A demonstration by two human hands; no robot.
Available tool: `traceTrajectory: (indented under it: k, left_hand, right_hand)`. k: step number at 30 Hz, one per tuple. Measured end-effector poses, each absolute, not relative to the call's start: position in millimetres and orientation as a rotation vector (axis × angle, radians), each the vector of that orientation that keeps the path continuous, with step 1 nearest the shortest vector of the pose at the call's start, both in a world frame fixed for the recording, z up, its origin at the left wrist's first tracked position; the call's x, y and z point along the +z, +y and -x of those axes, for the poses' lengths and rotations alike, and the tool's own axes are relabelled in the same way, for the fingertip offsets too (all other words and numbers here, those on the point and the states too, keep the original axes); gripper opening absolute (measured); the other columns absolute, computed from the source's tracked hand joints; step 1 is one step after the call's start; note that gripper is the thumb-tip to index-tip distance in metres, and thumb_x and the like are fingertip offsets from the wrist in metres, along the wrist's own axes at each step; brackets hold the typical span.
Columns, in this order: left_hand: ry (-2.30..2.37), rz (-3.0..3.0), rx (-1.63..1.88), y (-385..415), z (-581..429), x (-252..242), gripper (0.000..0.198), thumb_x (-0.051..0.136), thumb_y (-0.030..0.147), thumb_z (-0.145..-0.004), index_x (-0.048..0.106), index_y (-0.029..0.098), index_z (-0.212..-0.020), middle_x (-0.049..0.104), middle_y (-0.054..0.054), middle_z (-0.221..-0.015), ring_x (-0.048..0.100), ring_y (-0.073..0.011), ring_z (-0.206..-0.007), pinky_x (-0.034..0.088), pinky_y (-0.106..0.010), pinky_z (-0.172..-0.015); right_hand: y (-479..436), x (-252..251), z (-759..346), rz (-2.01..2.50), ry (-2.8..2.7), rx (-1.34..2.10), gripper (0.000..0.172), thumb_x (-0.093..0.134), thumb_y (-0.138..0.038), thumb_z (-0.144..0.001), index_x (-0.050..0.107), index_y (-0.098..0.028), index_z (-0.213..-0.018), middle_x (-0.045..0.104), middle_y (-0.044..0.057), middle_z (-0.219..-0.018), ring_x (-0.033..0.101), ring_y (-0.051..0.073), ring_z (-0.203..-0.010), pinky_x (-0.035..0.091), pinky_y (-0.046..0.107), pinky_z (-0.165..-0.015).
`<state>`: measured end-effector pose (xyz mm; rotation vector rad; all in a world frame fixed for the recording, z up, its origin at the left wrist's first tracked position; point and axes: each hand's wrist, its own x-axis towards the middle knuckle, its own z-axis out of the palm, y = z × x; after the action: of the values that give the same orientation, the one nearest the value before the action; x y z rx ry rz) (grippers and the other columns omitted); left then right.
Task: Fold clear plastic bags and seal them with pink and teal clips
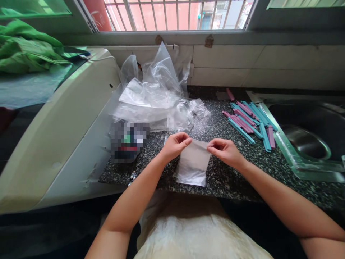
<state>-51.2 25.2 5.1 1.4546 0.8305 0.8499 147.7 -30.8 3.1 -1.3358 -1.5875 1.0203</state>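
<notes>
My left hand (175, 144) and my right hand (225, 150) each pinch a top corner of a small clear plastic bag (192, 165). The bag hangs down between them over the front of a dark speckled stone counter (242, 169). Both hands are closed in a pinch on the bag's upper edge. A pile of pink and teal plastic clip sticks (249, 118) lies on the counter to the right, beyond my right hand.
A heap of crumpled clear plastic bags (159, 93) sits at the back of the counter. A blurred dark object (129, 141) lies left of my hands. A steel sink (309, 136) is at right, a white appliance (59, 126) with green cloth (24, 46) at left.
</notes>
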Motion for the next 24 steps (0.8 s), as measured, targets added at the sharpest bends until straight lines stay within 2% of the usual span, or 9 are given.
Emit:
traceTrajectory:
  k: [7,11,15,21,24]
  left_hand:
    - [0.804,-1.34,0.769,23,50,-2,0.039,0.068,0.05,-0.062,0.06,0.014,-0.077,0.054,0.002,-0.065,0.047,-0.01,-0.061,0.036,-0.023,-0.061]
    - [0.863,-1.347,0.749,24,48,-7,0.035,0.072,0.045,-0.057,0.061,0.013,-0.065,0.055,0.001,-0.062,0.047,-0.0102,-0.061,0.037,-0.024,-0.063]
    - [0.858,-1.365,0.725,23,48,-4,0.033,0.07,0.044,-0.058,0.059,0.013,-0.062,0.052,0.003,-0.057,0.044,-0.0088,-0.057,0.036,-0.023,-0.059]
    - [0.847,-1.441,0.615,18,47,1,0.035,0.068,0.046,-0.062,0.063,0.013,-0.071,0.054,0.002,-0.062,0.046,-0.0105,-0.061,0.036,-0.023,-0.059]
    - [0.826,-1.424,0.588,18,44,-1,0.038,0.067,0.049,-0.061,0.059,0.012,-0.058,0.049,0.003,-0.055,0.042,-0.0092,-0.056,0.033,-0.023,-0.056]
  right_hand:
    - [-29,-1,-153,1.349,-1.473,1.013,0.022,0.063,-0.038,-0.068,0.058,-0.016,-0.066,0.055,-0.001,-0.061,0.048,0.01,-0.056,0.04,0.023,-0.054]
    - [-29,1,-157,1.368,-1.458,1.004,0.025,0.064,-0.041,-0.067,0.058,-0.017,-0.065,0.054,-0.001,-0.06,0.048,0.01,-0.055,0.04,0.023,-0.054]
    - [-29,0,-158,1.382,-1.446,0.957,0.027,0.063,-0.044,-0.068,0.058,-0.017,-0.067,0.056,-0.001,-0.06,0.049,0.011,-0.056,0.041,0.024,-0.054]
    - [-28,-1,-160,1.382,-1.463,0.94,0.027,0.062,-0.044,-0.069,0.058,-0.017,-0.066,0.056,-0.001,-0.059,0.048,0.011,-0.055,0.041,0.024,-0.054]
    - [-27,-2,-160,1.393,-1.47,0.945,0.026,0.061,-0.043,-0.069,0.058,-0.017,-0.066,0.056,-0.001,-0.059,0.048,0.011,-0.055,0.041,0.024,-0.054]
